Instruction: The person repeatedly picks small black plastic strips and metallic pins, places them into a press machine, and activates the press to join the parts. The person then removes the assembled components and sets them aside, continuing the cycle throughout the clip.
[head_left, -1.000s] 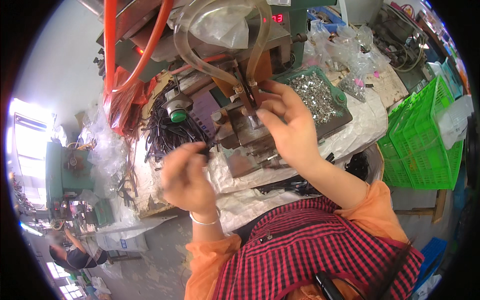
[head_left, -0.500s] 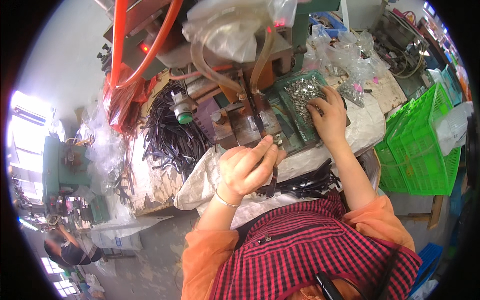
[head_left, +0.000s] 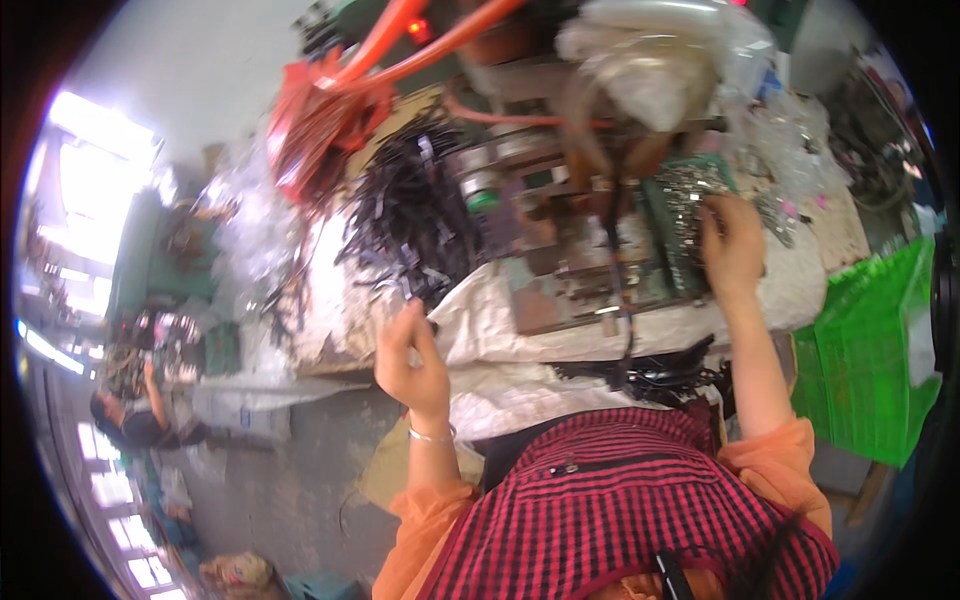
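Observation:
My left hand (head_left: 412, 365) is raised at the table's front edge, just below a heap of black straps (head_left: 415, 215). Its fingers look loosely apart, with no strap visible in them, though motion softens the outline. Over a green tray (head_left: 668, 255) of small shiny metal pieces (head_left: 690, 195), my right hand (head_left: 735, 245) has its fingers bent down together at the pieces. Whatever its fingertips hold is hidden. A black strap (head_left: 628, 325) runs from the metal press fixture (head_left: 570, 235) over the front edge, touched by neither hand.
More black straps (head_left: 650, 368) lie on white sacking (head_left: 500, 385) in front. A green button (head_left: 483, 200) and orange hoses (head_left: 440, 45) belong to the machine. Clear plastic bags (head_left: 785, 140) sit behind the tray; a green crate (head_left: 870, 350) stands right. Another person (head_left: 140, 420) works far left.
My left hand has left the strap at the fixture and moved left toward the strap heap. My right hand stays at the metal pieces. The whole view has shifted, with the machine now further right.

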